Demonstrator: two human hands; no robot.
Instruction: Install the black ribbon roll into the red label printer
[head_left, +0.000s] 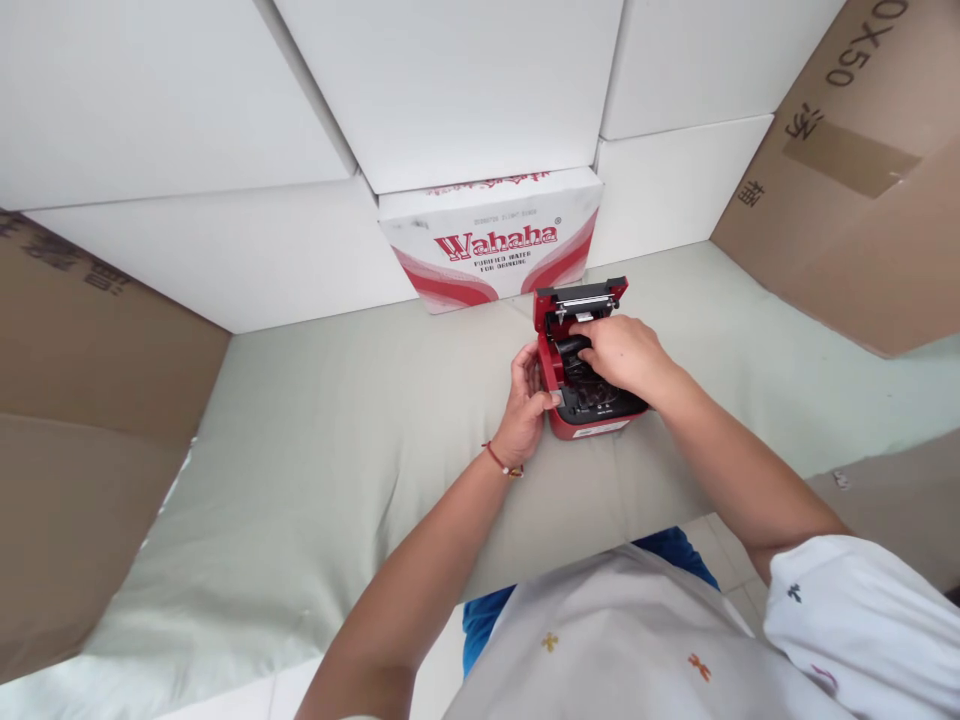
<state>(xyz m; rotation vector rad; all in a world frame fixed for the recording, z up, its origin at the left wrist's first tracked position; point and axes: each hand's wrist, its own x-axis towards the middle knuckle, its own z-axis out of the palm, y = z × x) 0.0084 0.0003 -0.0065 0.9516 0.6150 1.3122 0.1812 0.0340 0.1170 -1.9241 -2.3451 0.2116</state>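
A small red and black plastic printer [596, 422] sits on the pale green cloth-covered tabletop [337, 430], just in front of a white and red Wahaha carton [495, 240], its hinged lid [581, 295] raised toward the carton. The left hand [525, 405] closes its grip on the printer's left wall. The right hand [622, 355] reaches over from the right, fingers curled into the open bay, its grip hidden. Cloth stretches wide on both sides of the printer.

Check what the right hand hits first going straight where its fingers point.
The red printer. The right hand has its fingers in the open bay, pointing left, so probably the bay's black inside, then the red left wall that the left hand grips. Depth unclear.
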